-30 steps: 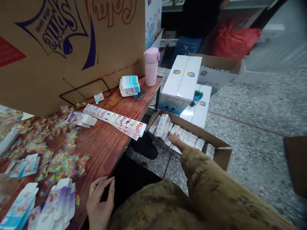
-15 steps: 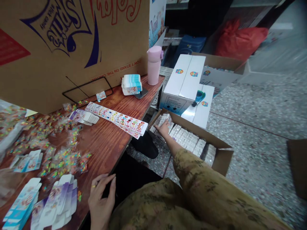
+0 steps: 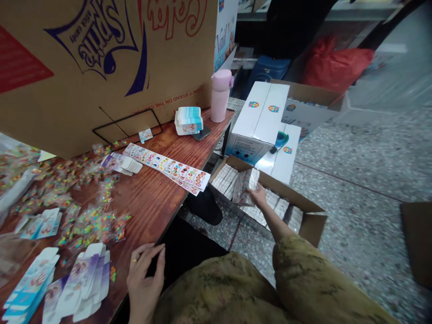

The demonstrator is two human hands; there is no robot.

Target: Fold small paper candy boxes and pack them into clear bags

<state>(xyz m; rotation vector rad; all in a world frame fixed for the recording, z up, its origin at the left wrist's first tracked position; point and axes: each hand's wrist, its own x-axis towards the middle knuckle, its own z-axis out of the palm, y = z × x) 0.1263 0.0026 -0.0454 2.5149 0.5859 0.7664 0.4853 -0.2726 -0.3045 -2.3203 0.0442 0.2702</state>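
In my right hand (image 3: pixel 258 195) is a clear-wrapped pack of small boxes (image 3: pixel 241 188), gripped at its right end and tilted. It is over an open brown carton (image 3: pixel 312 230) on the floor, where rows of similar wrapped packs (image 3: pixel 224 179) stand. My left hand (image 3: pixel 144 281) is by the table's front edge, fingers loosely bent and thumb apart, holding nothing. Near it on the wooden table (image 3: pixel 148 202) lie a stack of flattened purple-and-white boxes (image 3: pixel 84 281), some blue ones (image 3: pixel 32 283) and many small clear bags of colourful pieces (image 3: pixel 89 227).
Strips of printed stickers (image 3: pixel 172 168) overhang the table edge. A pink bottle (image 3: pixel 220 101) and a stack of light-blue boxes (image 3: pixel 189 118) stand at the far corner, before a big carton (image 3: pixel 175 58). White cartons (image 3: pixel 258 110) and a red bag (image 3: pixel 337 65) are beyond.
My right hand has moved right and lifted the wrapped pack from the left end of the carton, uncovering the packs there. My left hand has hardly moved. The view has shifted slightly.
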